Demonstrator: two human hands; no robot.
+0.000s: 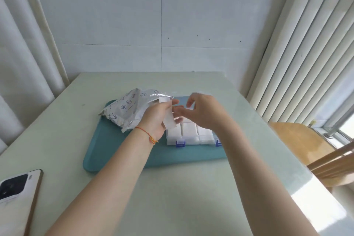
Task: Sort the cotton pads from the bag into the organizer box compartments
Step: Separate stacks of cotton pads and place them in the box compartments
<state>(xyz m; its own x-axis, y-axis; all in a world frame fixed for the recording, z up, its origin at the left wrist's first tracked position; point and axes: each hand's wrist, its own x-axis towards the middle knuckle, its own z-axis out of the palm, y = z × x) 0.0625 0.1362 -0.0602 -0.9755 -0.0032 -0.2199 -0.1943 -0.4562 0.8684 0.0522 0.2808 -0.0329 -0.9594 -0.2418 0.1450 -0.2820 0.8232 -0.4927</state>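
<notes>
Over the tray's (122,159) far half, left hand (156,119) gripped a cotton pad stack (168,115); right hand (203,113) hovered with fingers loosely apart, holding nothing. Pads could slip and scatter outside the already packed organizer box (191,136) if that grip loosened.

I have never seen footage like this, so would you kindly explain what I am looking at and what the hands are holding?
There is no machine: a person wears a camera on the head, looking down at their own hands. The left hand grips a stack of white cotton pads. The right hand hovers over a clear organizer box with pads already in its near compartments; its fingers are curled, but a grip is unclear. Box and crumpled bag lie on a teal tray on a pale table. A phone lies at the near left.
</notes>
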